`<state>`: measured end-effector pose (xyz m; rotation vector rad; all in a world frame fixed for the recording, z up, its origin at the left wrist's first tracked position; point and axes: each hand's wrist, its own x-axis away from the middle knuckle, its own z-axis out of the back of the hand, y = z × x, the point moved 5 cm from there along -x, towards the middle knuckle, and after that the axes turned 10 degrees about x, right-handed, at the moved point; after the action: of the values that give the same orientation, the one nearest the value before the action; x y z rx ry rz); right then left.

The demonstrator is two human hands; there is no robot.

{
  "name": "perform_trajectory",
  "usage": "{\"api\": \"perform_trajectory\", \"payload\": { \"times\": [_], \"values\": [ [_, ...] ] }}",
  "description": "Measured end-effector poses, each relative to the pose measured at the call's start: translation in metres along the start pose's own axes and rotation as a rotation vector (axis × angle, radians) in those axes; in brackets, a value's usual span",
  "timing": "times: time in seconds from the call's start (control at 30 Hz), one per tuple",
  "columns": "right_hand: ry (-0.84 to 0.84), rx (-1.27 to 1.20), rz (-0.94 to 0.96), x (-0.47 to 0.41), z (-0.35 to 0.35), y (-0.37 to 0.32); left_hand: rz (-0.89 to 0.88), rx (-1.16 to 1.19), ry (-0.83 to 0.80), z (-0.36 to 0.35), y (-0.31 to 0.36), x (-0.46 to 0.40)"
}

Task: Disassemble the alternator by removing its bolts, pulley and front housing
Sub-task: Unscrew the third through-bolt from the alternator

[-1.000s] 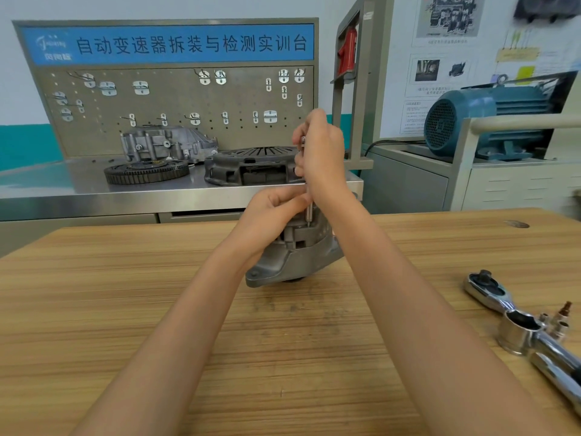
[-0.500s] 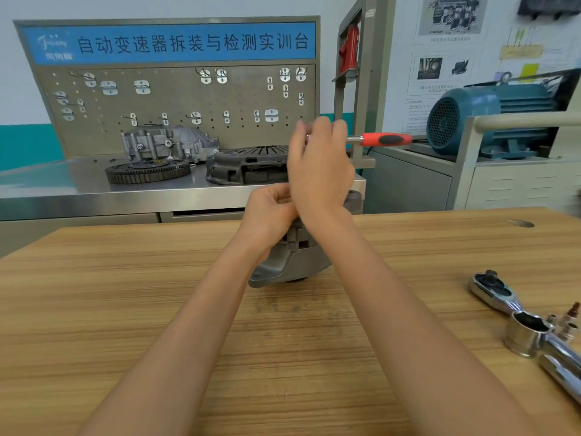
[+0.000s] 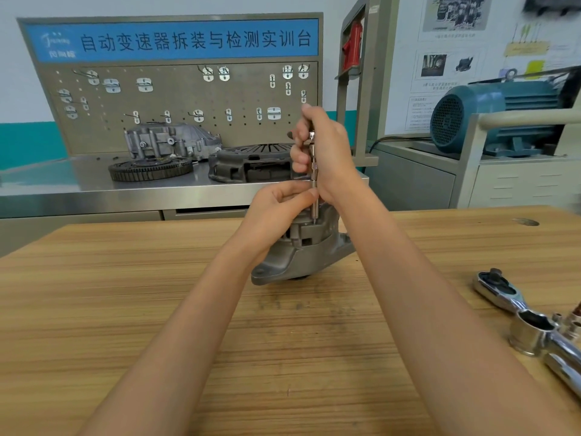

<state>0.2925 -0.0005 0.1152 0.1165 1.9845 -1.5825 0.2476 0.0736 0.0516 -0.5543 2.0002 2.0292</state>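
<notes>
The grey alternator [image 3: 301,259] stands on the wooden table [image 3: 94,309], centre, tilted on its mounting ears. A slim metal tool shaft [image 3: 314,206] stands upright with its tip on the alternator's top. My right hand [image 3: 327,152] grips the upper part of this tool from the right, fingers curled round it. My left hand [image 3: 276,212] pinches the lower shaft between thumb and fingers, just above the housing. My hands hide the top of the alternator, and the tool's handle does not show.
A chrome ratchet wrench [image 3: 503,291] and a large socket [image 3: 534,335] lie at the table's right edge. Behind, a steel bench carries a toothed ring [image 3: 151,168], a clutch cover [image 3: 251,165] and a cast housing [image 3: 169,140]. A blue motor [image 3: 490,114] sits far right.
Half a second ago the tool's red handle stuck out sideways to the right of my right hand. Now the shaft stands upright on the alternator again and the red handle is hidden.
</notes>
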Motion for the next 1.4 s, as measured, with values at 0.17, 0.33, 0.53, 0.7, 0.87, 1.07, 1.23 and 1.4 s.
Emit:
{"api": "perform_trajectory", "payload": {
  "times": [0.17,0.33,0.53,0.7,0.87,1.07,1.23,1.4],
  "values": [
    [0.161,0.171,0.117,0.007,0.000,-0.005,-0.021,-0.020,0.021,0.002,0.000,-0.002],
    [0.615,1.083,0.321,0.028,-0.006,-0.008,-0.063,-0.080,0.095,0.006,0.003,-0.001],
    [0.469,0.722,0.316,0.019,-0.002,-0.009,-0.031,-0.036,0.023,-0.002,0.003,0.001],
    [0.120,0.190,0.052,0.004,0.002,-0.004,-0.029,-0.015,-0.016,-0.006,0.002,0.001],
    [-0.102,-0.141,-0.112,0.000,-0.003,-0.001,-0.032,0.026,0.011,-0.003,0.001,0.002],
    [0.302,0.322,0.207,0.013,0.001,-0.008,-0.067,0.018,0.035,-0.002,0.002,0.001],
    [0.712,0.918,0.455,0.041,-0.003,-0.007,-0.107,-0.048,0.086,0.000,0.001,0.003],
    [0.535,0.622,0.330,0.028,0.005,-0.013,-0.090,-0.046,0.033,-0.006,0.001,0.003]
  ]
}}
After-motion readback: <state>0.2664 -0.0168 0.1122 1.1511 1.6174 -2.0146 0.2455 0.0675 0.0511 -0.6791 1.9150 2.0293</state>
